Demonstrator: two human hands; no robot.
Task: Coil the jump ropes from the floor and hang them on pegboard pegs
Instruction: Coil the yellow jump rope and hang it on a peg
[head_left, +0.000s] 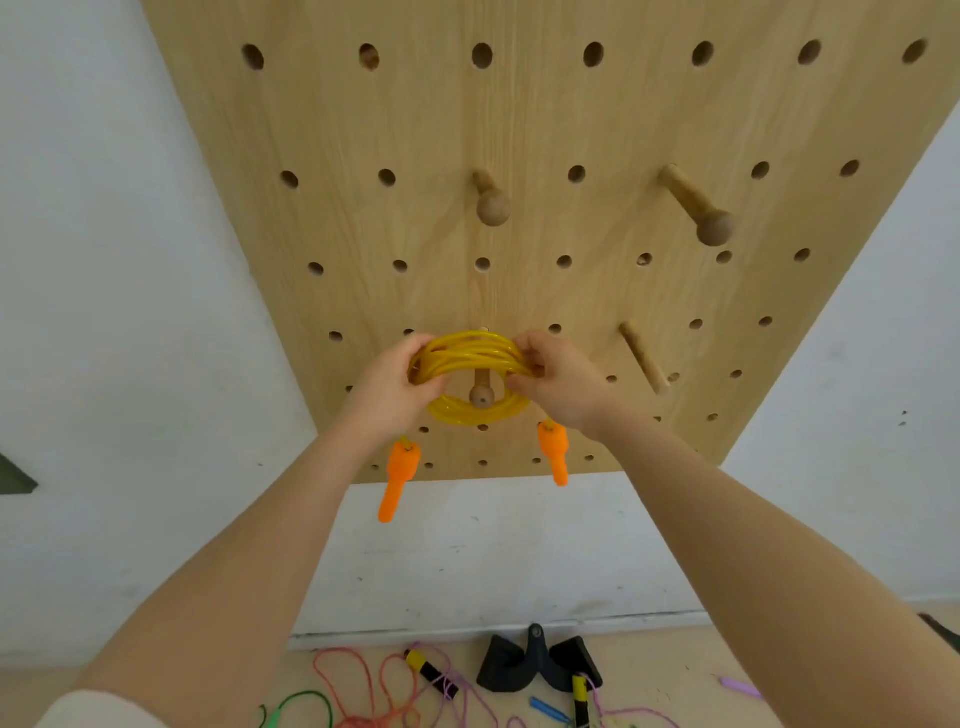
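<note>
White wall frames a tilted wooden pegboard (519, 130), and your two hands meet low on it around a coiled yellow jump rope (470, 358). Your left hand (387, 387) has its fingers curled round the left side of the coil; your right hand (558, 382) pinches the right side, thumb under and fingers over. Between your fingers the coil rings a knobbed wooden peg (481, 392), whose knob shows through the middle of the loops, so the rope looks threaded on but not yet settled. Two orange handles (399, 475) hang below your fingers, one under each wrist.

To finish this well, push the top strands back toward the board until every loop sits behind the knob on the peg's shaft. Check that no single strand rides in front of the knob, since it would likely slip off. Ease one hand's grip first and feel whether the coil holds its shape, then let go with the other. Let the handles dangle evenly so their weight doesn't drag the coil sideways.

Far below your fingers, more ropes (395, 691) lie tangled on the floor (675, 675), waiting their turn
</note>
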